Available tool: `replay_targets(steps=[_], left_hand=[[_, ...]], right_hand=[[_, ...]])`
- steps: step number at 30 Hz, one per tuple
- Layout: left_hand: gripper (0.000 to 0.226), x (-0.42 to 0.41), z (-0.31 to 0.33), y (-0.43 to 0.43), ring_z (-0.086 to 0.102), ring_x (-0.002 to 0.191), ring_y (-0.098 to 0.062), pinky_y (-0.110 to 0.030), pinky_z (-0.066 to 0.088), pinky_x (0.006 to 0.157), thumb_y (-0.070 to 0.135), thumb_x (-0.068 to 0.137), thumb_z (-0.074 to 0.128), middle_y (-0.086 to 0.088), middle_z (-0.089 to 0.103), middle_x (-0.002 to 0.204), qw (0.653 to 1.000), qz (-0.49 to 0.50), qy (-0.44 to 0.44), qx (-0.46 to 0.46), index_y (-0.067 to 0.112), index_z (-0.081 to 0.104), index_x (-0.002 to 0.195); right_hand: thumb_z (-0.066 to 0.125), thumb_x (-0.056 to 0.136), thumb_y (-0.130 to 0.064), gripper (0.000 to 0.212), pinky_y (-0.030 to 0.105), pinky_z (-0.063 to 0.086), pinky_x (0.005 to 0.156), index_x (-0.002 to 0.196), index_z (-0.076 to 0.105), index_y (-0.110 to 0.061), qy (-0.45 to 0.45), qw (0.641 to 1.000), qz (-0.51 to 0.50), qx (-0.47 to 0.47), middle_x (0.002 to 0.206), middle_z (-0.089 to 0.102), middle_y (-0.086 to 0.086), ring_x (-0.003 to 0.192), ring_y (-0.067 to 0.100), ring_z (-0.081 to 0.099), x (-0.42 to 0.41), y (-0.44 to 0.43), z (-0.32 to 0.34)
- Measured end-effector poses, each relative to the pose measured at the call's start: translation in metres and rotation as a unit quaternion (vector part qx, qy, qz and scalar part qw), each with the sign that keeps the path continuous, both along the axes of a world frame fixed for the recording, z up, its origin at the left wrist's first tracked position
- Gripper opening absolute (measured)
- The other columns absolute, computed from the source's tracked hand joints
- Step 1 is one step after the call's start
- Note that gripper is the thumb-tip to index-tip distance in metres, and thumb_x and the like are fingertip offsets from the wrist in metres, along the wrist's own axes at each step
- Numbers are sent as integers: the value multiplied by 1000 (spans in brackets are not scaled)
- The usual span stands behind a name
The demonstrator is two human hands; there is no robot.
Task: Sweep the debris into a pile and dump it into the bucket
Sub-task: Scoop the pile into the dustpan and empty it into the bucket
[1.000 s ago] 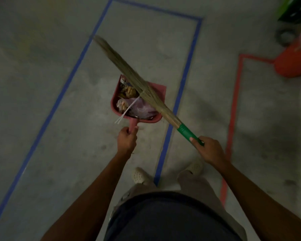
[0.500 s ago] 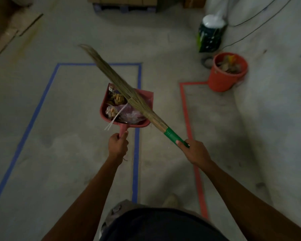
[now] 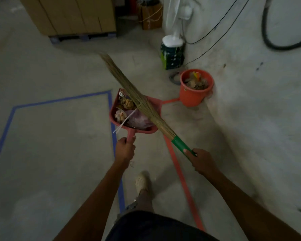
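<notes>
My left hand (image 3: 125, 149) grips the handle of a red dustpan (image 3: 155, 106) held level above the floor. Debris (image 3: 127, 110) fills the pan: crumpled wrappers, a pale plastic bag and a white strip sticking out at the front. My right hand (image 3: 202, 160) grips the green handle of a straw broom (image 3: 129, 87), whose bristles lie across the pan and over the debris. An orange bucket (image 3: 192, 96) stands ahead to the right against the wall, with rubbish inside it.
Blue tape (image 3: 109, 101) outlines a rectangle on the concrete floor at left; red tape (image 3: 181, 174) runs from near my feet toward the bucket. A green-and-white box (image 3: 172, 53) and cables sit behind the bucket by the wall. Cardboard boxes on a pallet (image 3: 73, 16) stand at the back.
I have walked forward and turned right. The bucket has come closer to the dustpan, and the boxes at the back have come into view. Both hands keep their holds.
</notes>
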State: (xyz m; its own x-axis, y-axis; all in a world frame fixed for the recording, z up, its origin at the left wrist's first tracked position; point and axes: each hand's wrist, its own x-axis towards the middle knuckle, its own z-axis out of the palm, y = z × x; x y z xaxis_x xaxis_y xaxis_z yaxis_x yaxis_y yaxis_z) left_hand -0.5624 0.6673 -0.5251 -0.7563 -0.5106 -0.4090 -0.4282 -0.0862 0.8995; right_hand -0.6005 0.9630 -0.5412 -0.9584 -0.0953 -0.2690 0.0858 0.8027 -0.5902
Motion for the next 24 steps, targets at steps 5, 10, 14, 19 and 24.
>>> replay_targets(steps=[5, 10, 14, 19, 24], left_hand=[[27, -113, -6, -22, 41, 45, -13, -22, 32, 36, 27, 98, 59, -10, 49, 64, 999, -50, 4, -10, 10, 49, 79], [27, -209, -2, -40, 40, 41, -12, -22, 31, 37, 26, 98, 58, -12, 48, 64, 994, -112, -6, -22, 10, 48, 79], [28, -287, -4, -38, 38, 40, -12, -21, 29, 37, 24, 98, 59, -12, 46, 63, 989, -148, -11, -19, 10, 47, 78], [28, -392, -12, -12, 35, 42, -15, -21, 26, 35, 22, 98, 58, -13, 43, 65, 983, -183, -15, -17, 9, 44, 78], [32, -502, -19, 30, 35, 39, -14, -17, 25, 35, 16, 99, 56, -12, 43, 62, 977, -211, -10, -26, 10, 43, 70]], right_hand=[[26, 65, -100, 99, 43, 54, 54, 72, 61, -8, 3, 999, -53, -2, 62, 63, 13, 54, 27, 64, -81, -17, -6], [23, 64, -100, 100, 37, 55, 53, 79, 65, -10, -36, 995, -96, 6, 68, 67, 13, 52, 20, 61, -141, -38, 13], [29, 66, -92, 88, 32, 55, 49, 84, 66, -14, -62, 987, -151, 10, 69, 68, 8, 48, 12, 58, -191, -40, 18], [38, 77, -84, 79, 26, 48, 45, 86, 68, -12, -69, 980, -184, 4, 69, 68, 10, 47, 12, 59, -274, -20, 14], [50, 92, -63, 54, 20, 47, 43, 90, 68, -12, -92, 975, -203, -8, 67, 67, 7, 45, 9, 57, -373, 16, -3]])
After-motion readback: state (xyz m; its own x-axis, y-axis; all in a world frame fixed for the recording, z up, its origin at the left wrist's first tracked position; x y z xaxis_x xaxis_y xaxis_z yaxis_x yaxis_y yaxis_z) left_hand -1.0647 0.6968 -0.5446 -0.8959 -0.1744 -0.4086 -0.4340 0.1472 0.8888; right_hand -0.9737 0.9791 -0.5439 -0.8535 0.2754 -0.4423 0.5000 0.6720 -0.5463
